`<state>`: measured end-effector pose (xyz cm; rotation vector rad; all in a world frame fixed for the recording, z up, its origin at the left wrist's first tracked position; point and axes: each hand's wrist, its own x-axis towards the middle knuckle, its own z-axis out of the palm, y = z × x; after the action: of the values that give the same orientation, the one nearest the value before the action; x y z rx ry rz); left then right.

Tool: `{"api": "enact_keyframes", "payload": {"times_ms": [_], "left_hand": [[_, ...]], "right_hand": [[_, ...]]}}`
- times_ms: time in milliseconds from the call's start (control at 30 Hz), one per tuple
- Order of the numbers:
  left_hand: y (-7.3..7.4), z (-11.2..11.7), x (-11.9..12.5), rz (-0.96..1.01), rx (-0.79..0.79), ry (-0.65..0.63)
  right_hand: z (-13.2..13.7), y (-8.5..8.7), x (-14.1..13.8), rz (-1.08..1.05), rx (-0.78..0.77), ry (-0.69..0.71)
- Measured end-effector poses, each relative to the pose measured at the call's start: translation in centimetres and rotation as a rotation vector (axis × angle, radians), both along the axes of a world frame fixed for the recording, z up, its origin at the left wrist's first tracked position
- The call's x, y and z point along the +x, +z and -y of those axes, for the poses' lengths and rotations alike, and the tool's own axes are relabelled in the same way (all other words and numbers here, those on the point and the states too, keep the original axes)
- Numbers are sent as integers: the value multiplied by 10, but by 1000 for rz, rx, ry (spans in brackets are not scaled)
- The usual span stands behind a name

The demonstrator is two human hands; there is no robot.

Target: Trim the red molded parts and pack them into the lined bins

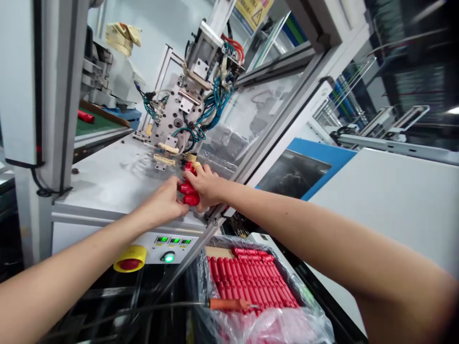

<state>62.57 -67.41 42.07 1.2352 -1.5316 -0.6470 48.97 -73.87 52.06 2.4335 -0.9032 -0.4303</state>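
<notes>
Red cylinders point(190, 195) sat bunched between left hand point(163, 203) and right hand point(204, 186), fingers curled and pinching them from both sides to hold the bunch together, just above the machine's white bed point(107, 184).

The left hand point(163, 203) and right hand point(204, 186) clasp a bunch of red cylinders point(190, 191) above the bench point(107, 186) near its front edge, just before a wired machine head point(175, 114); a plastic-lined box point(251, 282) packed with more sits below that edge.
</notes>
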Motion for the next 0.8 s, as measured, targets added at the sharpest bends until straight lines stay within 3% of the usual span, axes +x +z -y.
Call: {"api": "enact_keyframes", "payload": {"times_ms": [167,533,800], "left_hand": [[0,16,-8,128,80,123],[5,33,-9,308,93,151],[6,21,-19,589,8,212]], "right_hand": [[4,3,4,-48,58,-63],[10,14,5,-120,44,-72],[-1,25,6,-245,32,-119]]}}
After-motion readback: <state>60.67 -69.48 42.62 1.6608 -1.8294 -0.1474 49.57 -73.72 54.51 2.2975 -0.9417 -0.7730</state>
